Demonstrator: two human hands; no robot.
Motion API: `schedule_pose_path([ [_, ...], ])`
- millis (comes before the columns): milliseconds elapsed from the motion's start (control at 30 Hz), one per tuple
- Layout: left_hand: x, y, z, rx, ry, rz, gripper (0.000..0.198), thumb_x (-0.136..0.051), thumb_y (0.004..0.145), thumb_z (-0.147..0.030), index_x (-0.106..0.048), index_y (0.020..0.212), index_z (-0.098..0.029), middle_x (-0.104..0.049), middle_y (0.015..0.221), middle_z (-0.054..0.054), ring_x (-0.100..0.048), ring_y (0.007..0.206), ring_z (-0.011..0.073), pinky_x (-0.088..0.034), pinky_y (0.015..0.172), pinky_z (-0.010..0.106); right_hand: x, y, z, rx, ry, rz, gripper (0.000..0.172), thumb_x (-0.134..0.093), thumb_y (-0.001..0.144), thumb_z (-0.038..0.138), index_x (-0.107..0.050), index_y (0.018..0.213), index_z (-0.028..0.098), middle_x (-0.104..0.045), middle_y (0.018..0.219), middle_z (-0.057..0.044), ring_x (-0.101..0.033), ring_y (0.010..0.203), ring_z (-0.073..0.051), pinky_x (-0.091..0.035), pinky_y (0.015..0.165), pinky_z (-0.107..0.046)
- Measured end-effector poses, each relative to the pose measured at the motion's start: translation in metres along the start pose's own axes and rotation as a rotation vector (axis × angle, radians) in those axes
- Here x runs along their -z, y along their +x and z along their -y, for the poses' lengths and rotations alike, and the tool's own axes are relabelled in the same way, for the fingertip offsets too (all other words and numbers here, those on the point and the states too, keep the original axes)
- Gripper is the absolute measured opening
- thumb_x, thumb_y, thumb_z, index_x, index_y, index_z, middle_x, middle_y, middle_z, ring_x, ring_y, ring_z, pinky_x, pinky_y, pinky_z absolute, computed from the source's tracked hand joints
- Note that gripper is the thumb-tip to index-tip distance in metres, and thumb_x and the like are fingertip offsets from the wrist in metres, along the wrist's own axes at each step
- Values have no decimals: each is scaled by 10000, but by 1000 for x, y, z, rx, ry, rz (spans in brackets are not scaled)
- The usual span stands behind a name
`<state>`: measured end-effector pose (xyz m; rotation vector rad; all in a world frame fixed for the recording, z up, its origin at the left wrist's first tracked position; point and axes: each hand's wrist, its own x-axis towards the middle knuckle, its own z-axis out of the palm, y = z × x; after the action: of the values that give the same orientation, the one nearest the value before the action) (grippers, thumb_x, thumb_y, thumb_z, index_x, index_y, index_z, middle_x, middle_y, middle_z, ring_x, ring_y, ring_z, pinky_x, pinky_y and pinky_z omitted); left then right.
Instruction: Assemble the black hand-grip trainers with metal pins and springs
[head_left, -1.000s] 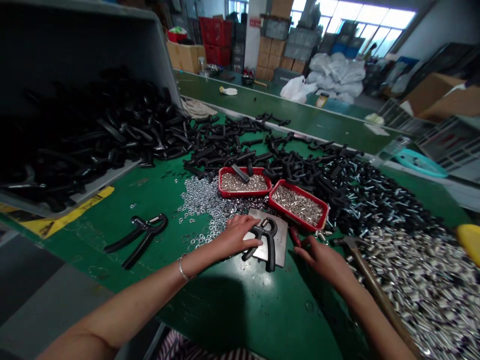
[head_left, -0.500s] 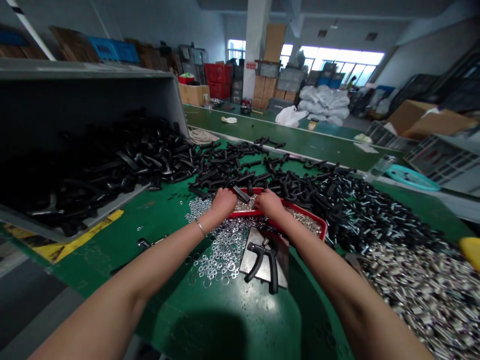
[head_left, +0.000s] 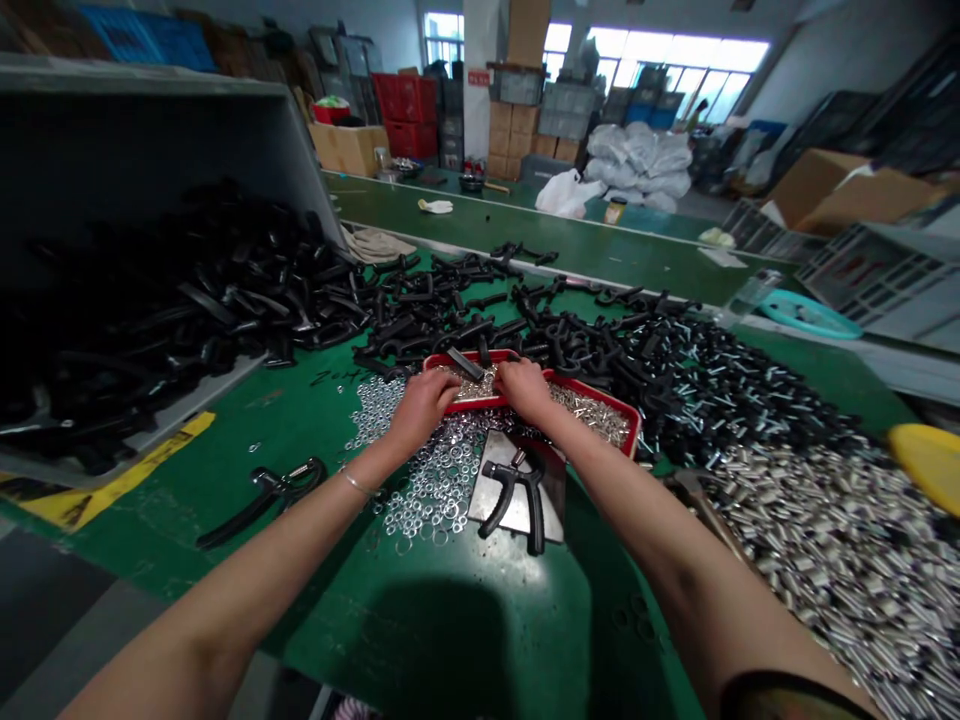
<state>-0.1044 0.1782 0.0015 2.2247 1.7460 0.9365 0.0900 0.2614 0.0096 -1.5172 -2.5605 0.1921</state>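
Clock centred on the metal plate (head_left: 553, 508), 12 away from us. Both our hands are at the red tray (head_left: 484, 404) at 11 o'clock, its long axis running roughly 9 to 3, small metal pieces (head_left: 472, 388) inside.

Left hand (head_left: 420, 405): over the tray's near left corner, fingers bent and reaching in, thumb a little apart from them; we can't make out whether the fingertips have hold of a piece. Right hand (head_left: 525, 388): at the tray's right end, fingers curled downward, tips hidden; grip on anything not discernible to us.

Between them a dark bar (head_left: 466, 363) lies on the tray, long axis 10 to 4.

Hand grip (head_left: 534, 505): flat on the plate, clear of our fingers. Spring end toward 12; one handle points to 7, the other nearly to 6.

A second grip (head_left: 251, 508) lies well out at 9, handle toward 8, partly behind our left forearm. Loose rings (head_left: 431, 495) nearer at 9. Second red tray (head_left: 634, 432) at 2, partly behind our right forearm. Hammer (head_left: 709, 512) at 3, metal sleeves (head_left: 832, 570) heaped beyond it toward 4.
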Motion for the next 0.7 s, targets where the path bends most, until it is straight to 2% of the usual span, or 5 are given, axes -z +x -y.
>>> schedule_pose_path([
  [133, -12, -46, -41, -29, -285, 178, 103, -577, 938, -257, -665, 956, -206, -690, 941, 31, -637, 900, 193, -491, 849, 334, 0, 0, -1, -36, 169, -88, 188, -493, 920, 170, -659, 991, 117, -712, 1066, -185, -579, 1057, -293, -394, 933, -420],
  [233, -28, -65, -67, -43, -262, 274, 111, -592, 945, -262, -667, 902, -191, -684, 917, 36, -625, 893, 197, -470, 847, 343, 6, -14, -4, -41, 330, -170, 157, -484, 915, 173, -623, 986, 153, -707, 1021, -104, -607, 974, -228, -436, 885, -353],
  [367, -42, -71, -80, -139, -31, 245, 137, -607, 946, -290, -668, 882, -186, -672, 956, 55, -579, 969, 237, -404, 890, 403, 10, -73, -12, -73, 605, -259, 162, -486, 929, 279, -574, 1027, 185, -679, 972, -43, -625, 861, -178, -490, 784, -301],
  [500, -48, -71, -82, -229, 92, 205, 182, -558, 974, -315, -647, 893, -179, -665, 927, 63, -560, 947, 240, -381, 862, 405, 6, -152, -23, -250, 1259, -156, 221, -673, 835, 395, -602, 922, 205, -665, 841, -5, -629, 733, -159, -507, 705, -289],
  [700, -55, -73, -86, -338, 169, 158, 253, -494, 1003, -327, -635, 884, -154, -658, 899, 78, -557, 905, 232, -380, 848, 405, -2, -204, -25, -418, 1465, -63, 288, -728, 805, 443, -638, 856, 175, -670, 736, -14, -622, 675, -154, -507, 714, -308],
])
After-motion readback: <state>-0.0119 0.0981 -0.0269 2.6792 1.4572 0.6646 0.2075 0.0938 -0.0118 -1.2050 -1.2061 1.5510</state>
